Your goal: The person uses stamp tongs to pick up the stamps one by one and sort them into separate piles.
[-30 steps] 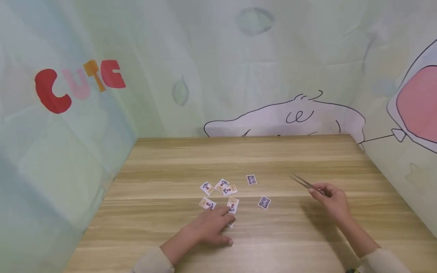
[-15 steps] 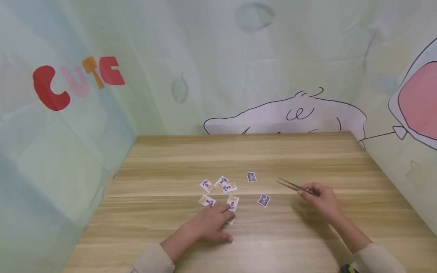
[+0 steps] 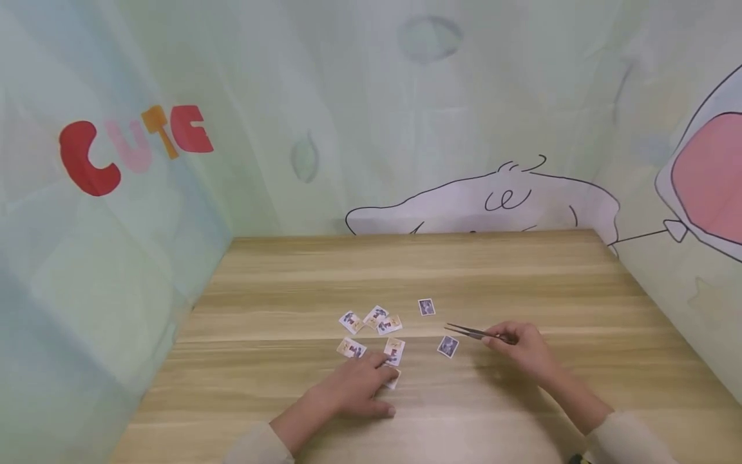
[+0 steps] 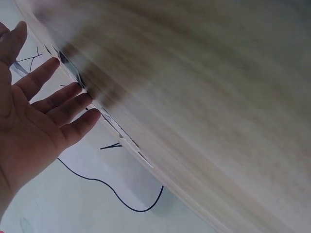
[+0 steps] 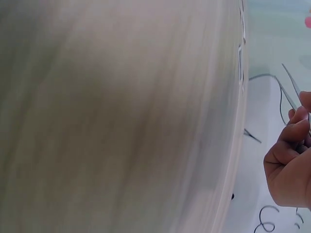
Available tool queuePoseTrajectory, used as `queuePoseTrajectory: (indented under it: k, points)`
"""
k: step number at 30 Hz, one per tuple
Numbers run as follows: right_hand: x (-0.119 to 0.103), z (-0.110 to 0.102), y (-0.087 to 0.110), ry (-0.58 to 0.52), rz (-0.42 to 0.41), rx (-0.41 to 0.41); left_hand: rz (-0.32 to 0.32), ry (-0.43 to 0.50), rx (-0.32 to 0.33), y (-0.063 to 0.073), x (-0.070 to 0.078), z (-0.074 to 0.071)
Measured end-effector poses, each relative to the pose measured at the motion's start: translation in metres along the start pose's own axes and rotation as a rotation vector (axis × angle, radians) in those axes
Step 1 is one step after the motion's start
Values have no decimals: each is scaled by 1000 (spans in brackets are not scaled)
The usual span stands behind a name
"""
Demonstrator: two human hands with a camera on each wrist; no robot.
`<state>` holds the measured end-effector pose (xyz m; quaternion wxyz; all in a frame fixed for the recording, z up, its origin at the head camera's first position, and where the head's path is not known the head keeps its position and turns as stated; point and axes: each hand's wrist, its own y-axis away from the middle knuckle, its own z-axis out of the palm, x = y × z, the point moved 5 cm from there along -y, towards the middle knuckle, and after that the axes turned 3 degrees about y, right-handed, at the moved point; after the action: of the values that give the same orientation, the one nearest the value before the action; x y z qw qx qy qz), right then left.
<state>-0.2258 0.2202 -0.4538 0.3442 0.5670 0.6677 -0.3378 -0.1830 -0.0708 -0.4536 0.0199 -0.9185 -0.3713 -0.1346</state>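
Observation:
Low over the table, my left hand [image 3: 357, 388] has its fingers extended, the fingertips right at a small picture card [image 3: 393, 353] and overlapping another card [image 3: 394, 381] below it. In the left wrist view the left hand [image 4: 43, 111] shows straight, spread fingers with nothing gripped. My right hand [image 3: 524, 351] pinches a pair of metal tweezers [image 3: 472, 333] between thumb and fingers. Their tips point left, parted, with nothing between them. Just below the tips lies a dark, white-bordered card [image 3: 448, 347]. In the right wrist view the tweezers [image 5: 290, 90] stick out beyond the curled fingers.
Another dark card [image 3: 426, 307] lies farther back. Several light picture cards lie to the left, including a card [image 3: 351, 348] by the left fingers and an overlapping card [image 3: 389, 324]. The wooden table [image 3: 278, 277] meets printed cloth walls [image 3: 261, 129] at its back and sides.
My right hand has moved left with the tweezers, bringing their tips from the right side to near the dark cards. The left hand has stayed in place.

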Motion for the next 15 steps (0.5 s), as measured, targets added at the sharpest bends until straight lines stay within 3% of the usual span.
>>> queuePoseTrajectory:
  k: [15]
  points:
    - [-16,37,-2,-60,-53,-156,-39,11,-34,3,2,-1]
